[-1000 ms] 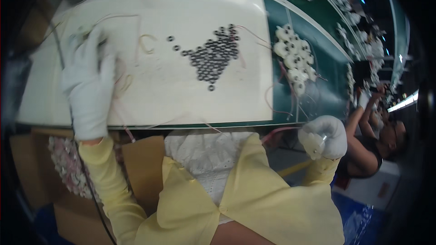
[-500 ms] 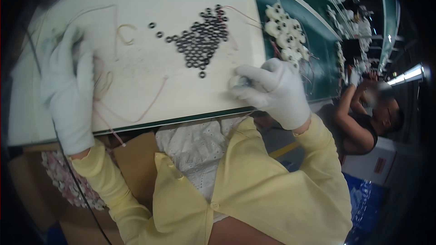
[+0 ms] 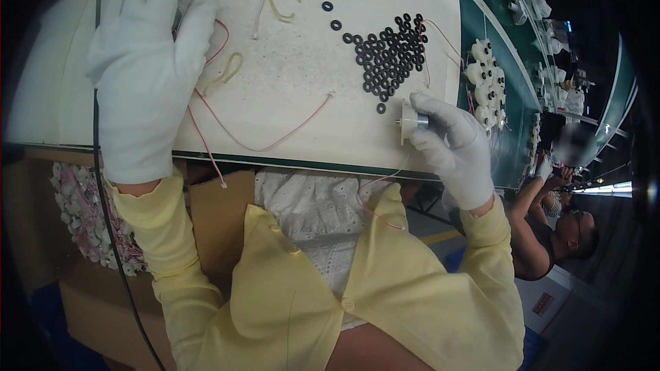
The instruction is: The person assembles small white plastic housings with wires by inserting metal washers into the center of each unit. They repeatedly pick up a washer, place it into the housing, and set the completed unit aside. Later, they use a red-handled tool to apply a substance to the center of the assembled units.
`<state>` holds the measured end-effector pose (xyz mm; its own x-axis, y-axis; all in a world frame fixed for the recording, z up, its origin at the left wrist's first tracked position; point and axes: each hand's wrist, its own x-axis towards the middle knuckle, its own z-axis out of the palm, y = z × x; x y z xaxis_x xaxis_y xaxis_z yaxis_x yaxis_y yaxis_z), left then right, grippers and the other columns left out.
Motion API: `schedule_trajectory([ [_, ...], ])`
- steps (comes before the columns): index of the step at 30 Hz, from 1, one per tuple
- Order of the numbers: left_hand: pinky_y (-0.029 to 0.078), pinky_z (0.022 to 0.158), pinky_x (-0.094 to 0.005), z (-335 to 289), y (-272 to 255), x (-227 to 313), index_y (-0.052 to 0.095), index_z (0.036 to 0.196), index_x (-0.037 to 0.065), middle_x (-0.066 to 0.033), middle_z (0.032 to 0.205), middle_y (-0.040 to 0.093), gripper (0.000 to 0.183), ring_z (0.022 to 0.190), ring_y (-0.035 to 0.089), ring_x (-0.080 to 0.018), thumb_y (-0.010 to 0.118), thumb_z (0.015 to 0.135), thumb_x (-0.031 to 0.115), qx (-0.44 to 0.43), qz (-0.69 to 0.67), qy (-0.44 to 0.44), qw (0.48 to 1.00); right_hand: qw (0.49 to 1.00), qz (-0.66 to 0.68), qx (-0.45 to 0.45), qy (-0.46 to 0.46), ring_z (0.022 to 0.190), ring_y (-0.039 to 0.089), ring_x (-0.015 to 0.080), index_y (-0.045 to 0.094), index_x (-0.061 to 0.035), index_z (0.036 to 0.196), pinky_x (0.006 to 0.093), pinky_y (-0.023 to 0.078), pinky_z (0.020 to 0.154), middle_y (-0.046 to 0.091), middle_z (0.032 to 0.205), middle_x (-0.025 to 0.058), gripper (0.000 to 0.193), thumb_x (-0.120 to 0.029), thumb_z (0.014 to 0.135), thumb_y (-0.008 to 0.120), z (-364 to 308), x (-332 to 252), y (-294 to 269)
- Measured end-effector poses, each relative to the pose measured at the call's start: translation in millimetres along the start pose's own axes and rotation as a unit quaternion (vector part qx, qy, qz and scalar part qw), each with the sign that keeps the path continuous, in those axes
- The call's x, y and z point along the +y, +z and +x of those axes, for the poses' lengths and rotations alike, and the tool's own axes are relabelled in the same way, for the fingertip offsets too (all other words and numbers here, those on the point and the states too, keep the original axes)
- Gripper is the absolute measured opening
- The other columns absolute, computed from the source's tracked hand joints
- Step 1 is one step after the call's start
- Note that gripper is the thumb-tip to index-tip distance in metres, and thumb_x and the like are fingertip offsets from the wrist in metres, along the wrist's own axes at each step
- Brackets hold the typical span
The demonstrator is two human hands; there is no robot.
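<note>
Both my hands wear white gloves. My right hand (image 3: 454, 144), near the table's front edge, pinches a small motor (image 3: 414, 123) with a white plastic flange, a silver body and a thin shaft pointing left. A thin pink wire (image 3: 368, 192) hangs beneath it over my lap. At the upper left, my left hand (image 3: 155, 62) bends its fingers round something pale and partly metallic, mostly hidden by the glove. Red and pink wires (image 3: 275, 144) with small white connectors trail out from beside it. Between the hands, on the right, lies a spread of black rubber rings (image 3: 385, 58).
Two yellowish bands (image 3: 282, 5) lie on the white tabletop (image 3: 295, 62). Several white-flanged motors (image 3: 487, 86) stand on the green surface at right. A black cable (image 3: 97, 117) crosses at left. Below is a cardboard box of wired parts (image 3: 96, 220). A co-worker (image 3: 543, 233) sits at far right.
My right hand has turned so that the motor, earlier mostly covered by the fingers, now shows with its shaft pointing left. The view has shifted, and table things appear farther right.
</note>
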<state>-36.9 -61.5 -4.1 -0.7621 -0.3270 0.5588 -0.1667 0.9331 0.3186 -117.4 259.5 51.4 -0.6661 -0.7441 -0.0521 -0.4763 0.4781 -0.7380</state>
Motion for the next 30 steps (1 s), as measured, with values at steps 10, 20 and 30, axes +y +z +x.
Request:
schedule_trajectory([
  [10,0.047,0.093,-0.0437,0,4,12,0.064,0.120,0.004,-0.0142,0.107,0.064,0.035,0.110,0.058,-0.0361,0.068,0.087,0.013,0.082,-0.009,0.036,0.996,0.957,-0.246,0.014,-0.155,0.074,0.069,0.0258,0.061,-0.0026,0.120,0.0341,0.054,0.066,0.070,0.086,0.0073,0.042,-0.003,0.081,0.076,23,-10,3],
  [20,0.045,0.104,-0.0393,-2,5,-3,0.066,0.128,0.008,-0.0106,0.125,0.068,0.036,0.124,0.057,-0.0327,0.068,0.094,0.020,0.034,-0.012,0.024,0.999,0.942,-0.317,0.014,-0.111,0.061,0.058,0.0202,0.066,-0.0116,0.105,0.0334,0.042,0.064,0.064,0.074,-0.0016,0.034,-0.018,0.076,0.083,8,-13,6],
  [30,0.049,0.096,-0.0396,4,1,2,0.064,0.131,0.008,-0.0180,0.123,0.066,0.044,0.111,0.063,-0.0335,0.069,0.093,0.029,0.034,0.066,-0.006,0.997,0.923,-0.369,-0.061,-0.093,0.059,0.056,0.0236,0.066,-0.0113,0.105,0.0352,0.040,0.062,0.061,0.069,0.0010,0.031,-0.023,0.080,0.080,-5,-21,1],
])
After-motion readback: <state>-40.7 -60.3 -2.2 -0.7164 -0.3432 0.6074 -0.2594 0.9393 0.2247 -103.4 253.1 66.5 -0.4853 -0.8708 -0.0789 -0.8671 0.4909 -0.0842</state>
